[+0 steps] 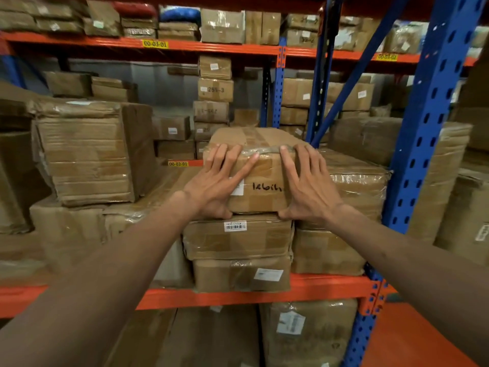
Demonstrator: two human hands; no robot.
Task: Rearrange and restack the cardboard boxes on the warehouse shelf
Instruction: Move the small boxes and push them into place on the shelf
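Note:
A taped cardboard box [264, 181] with black handwriting on its near face lies on top of a stack of two plastic-wrapped boxes [238, 239] on the middle shelf. My left hand [217, 186] presses flat against the left part of its near face, fingers straight and spread up to the top edge. My right hand [307, 186] presses flat on the right part of the same face, thumb at the bottom edge. Both forearms reach in from the lower corners.
A large crushed box [87, 154] stands on lower boxes at the left. Wrapped boxes [354, 186] sit close on the right, beside a blue upright [423, 128]. An orange beam [304, 290] fronts the shelf. More boxes fill the back row and the shelf above.

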